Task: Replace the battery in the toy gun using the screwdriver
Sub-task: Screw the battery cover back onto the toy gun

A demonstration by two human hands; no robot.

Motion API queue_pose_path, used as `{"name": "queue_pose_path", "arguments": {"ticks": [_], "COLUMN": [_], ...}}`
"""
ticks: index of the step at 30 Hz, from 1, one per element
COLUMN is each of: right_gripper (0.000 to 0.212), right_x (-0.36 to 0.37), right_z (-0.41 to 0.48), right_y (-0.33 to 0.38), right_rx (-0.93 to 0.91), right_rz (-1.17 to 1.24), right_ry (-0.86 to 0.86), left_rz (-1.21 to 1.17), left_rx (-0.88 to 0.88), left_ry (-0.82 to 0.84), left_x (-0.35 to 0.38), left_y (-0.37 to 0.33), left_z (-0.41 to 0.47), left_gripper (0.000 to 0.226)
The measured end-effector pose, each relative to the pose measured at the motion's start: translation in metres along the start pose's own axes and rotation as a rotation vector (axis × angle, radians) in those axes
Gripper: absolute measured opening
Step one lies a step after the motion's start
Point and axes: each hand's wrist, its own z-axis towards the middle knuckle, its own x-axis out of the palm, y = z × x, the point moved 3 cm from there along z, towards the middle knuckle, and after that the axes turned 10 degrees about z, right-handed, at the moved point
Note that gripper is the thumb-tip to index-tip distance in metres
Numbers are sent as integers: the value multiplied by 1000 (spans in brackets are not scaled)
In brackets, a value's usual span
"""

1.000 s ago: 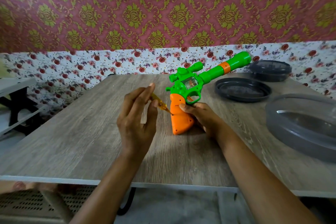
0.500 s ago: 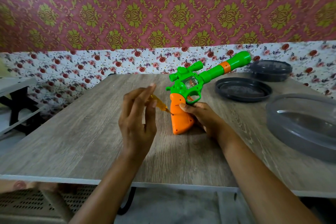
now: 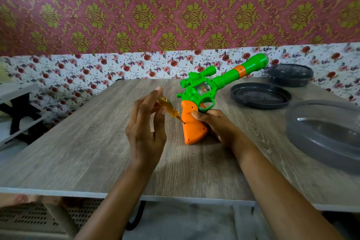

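Left hand (image 3: 145, 132) fingers straighten since before, lightly pinching the screwdriver (image 3: 169, 108), tip on the toy gun (image 3: 194, 124) grip, frame centre. Right hand (image 3: 217, 125) clasps the butt, propped on table (image 3: 93, 152). Risk: loose pinch, tip skips off screw.

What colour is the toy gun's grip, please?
The grip is orange, seen best in the head view.
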Motion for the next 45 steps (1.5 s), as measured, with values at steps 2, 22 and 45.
{"name": "queue_pose_path", "arguments": {"ticks": [2, 22, 45], "right_gripper": [15, 10, 17], "right_x": [-1, 3, 4], "right_z": [0, -4, -4], "right_y": [0, 2, 1], "right_rx": [3, 12, 17], "right_rz": [-6, 18, 12], "right_ry": [-4, -27, -7], "left_rz": [34, -67, -40], "left_rx": [-1, 14, 7], "left_ry": [14, 56, 59], "left_x": [-1, 0, 1], "left_y": [-3, -5, -6], "left_z": [1, -1, -2], "left_gripper": [34, 27, 33]}}
